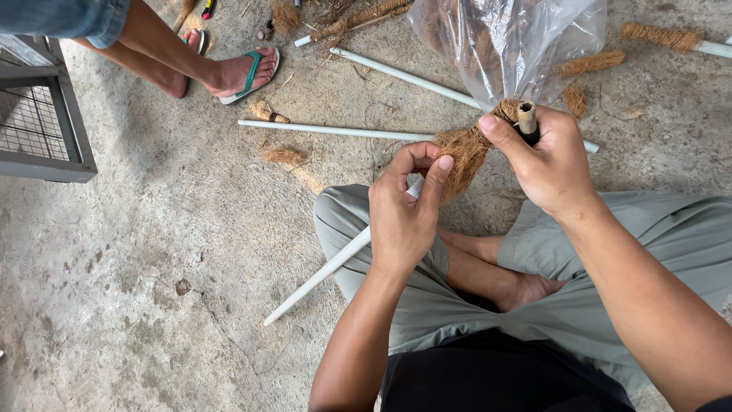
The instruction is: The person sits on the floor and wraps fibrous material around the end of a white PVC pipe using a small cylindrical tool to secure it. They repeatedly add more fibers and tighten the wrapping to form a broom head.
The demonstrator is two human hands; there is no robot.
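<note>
At the left edge of the concrete floor (137, 252), a grey metal wire-mesh cage (38, 122) is standing; beside it, toward the top edge, another person's foot in a green-strapped flip-flop sandal (248, 72) is resting. Near the middle of the floor, a long thin white plastic pipe (328, 130) is lying flat, with loose tufts of brown coconut fibre (282, 156) just beside it. The left hand (404, 210) is closing fully around a second white plastic pipe (320, 278), which is slanting from the floor up over the person's crossed legs in grey trousers (473, 305); thumb and forefinger are pinching toward a shaggy brown bundle of coconut fibre (465, 152) that is wrapping the pipe's upper end. The bundle is looking coarse, frayed and dry. The right hand (549, 164) is pressing its thumb on the bundle while gripping tightly a short black-and-tan spool-like stick (527, 122). Toward the top right corner, a clear plastic bag (511, 46) holding more fibre is standing, and fibre-wrapped pipes (663, 37) are lying beyond.
</note>
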